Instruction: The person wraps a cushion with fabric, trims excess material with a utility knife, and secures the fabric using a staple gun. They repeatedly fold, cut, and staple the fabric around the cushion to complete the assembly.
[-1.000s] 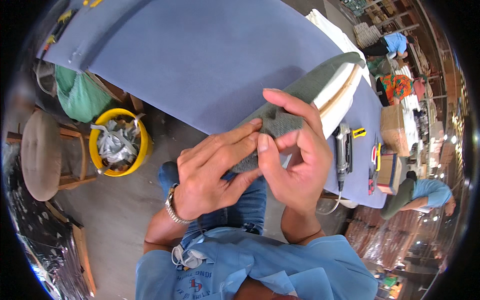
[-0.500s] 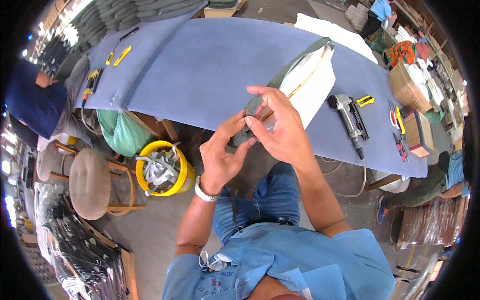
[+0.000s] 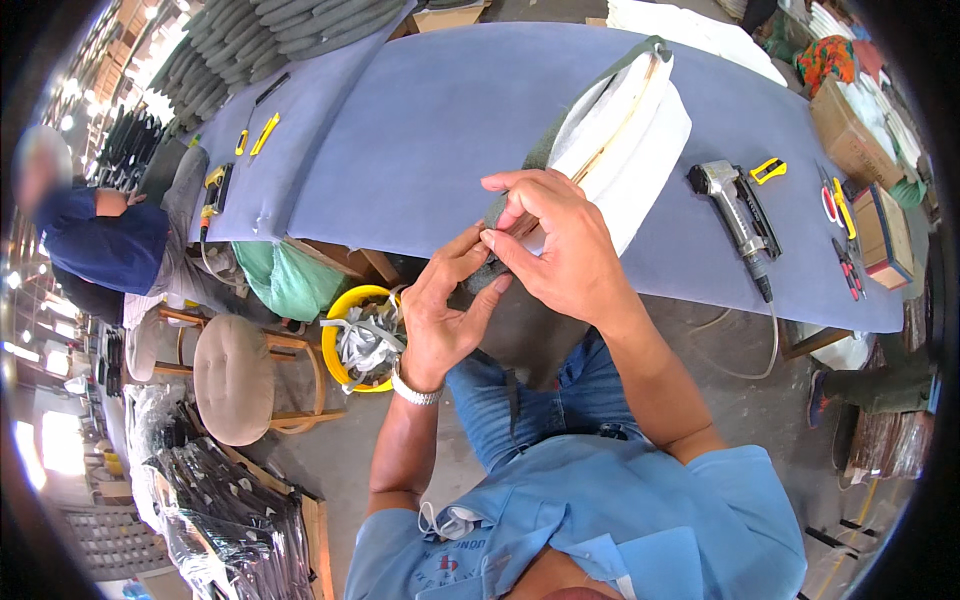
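Note:
A seat pad (image 3: 640, 130) with dark green-grey fabric, a white underside cloth and a thin wooden edge stands tilted over the near side of the table. My left hand (image 3: 448, 305) grips its near end, thumb and fingers closed on the dark fabric. Against it, my right hand (image 3: 560, 240) pinches the fabric edge, its fingertips meeting those of the left. The hands hide whatever lies between the fingertips. Right of the pad, a staple gun (image 3: 735, 220) with a hose lies on the table beside a yellow cutter (image 3: 768, 170).
The blue-covered table (image 3: 420, 130) also holds scissors (image 3: 830, 200), pliers (image 3: 850, 268), a box (image 3: 885, 235) and, at left, another air tool (image 3: 214, 195). Below stand a yellow bucket (image 3: 335, 355) of scraps and a round stool (image 3: 235, 380). A seated person (image 3: 120, 240) is at left.
The view has shifted, so the table and tools appear farther right. Both hands keep their hold on the seat pad, with little change of the fingers.

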`<state>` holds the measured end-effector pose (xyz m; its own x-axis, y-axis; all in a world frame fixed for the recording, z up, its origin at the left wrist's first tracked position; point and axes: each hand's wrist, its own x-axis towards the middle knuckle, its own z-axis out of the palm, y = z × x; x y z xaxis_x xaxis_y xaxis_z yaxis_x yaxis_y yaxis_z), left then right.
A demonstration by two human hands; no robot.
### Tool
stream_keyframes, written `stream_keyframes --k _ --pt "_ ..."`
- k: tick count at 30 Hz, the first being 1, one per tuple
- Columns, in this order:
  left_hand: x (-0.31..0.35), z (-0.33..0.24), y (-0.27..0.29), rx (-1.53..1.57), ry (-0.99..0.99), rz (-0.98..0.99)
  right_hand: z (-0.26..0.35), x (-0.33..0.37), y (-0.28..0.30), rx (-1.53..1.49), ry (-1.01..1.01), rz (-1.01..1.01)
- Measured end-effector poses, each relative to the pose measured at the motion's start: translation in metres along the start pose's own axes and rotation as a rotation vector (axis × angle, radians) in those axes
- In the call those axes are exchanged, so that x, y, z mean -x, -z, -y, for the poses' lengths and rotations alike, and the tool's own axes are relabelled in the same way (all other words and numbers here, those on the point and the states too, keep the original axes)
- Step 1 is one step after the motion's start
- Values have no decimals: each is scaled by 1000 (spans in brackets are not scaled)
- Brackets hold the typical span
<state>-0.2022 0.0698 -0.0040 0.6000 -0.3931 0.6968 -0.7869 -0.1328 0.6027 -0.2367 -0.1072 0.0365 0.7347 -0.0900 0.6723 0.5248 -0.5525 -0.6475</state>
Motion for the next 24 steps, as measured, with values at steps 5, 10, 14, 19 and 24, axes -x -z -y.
stream_keyframes --k 5,10,14,19,24 --pt "-3 1 5 -25 39 13 7 -10 12 -142 -109 31" --pt "0 12 12 20 124 1 -4 -8 56 -54 75 -89" --pt "0 12 17 66 195 -21 -63 30 133 164 -281 -238" --pt "2 16 16 173 217 23 -169 96 237 816 -581 -178" --pt "-6 9 17 196 236 18 -204 110 237 1034 -689 52"
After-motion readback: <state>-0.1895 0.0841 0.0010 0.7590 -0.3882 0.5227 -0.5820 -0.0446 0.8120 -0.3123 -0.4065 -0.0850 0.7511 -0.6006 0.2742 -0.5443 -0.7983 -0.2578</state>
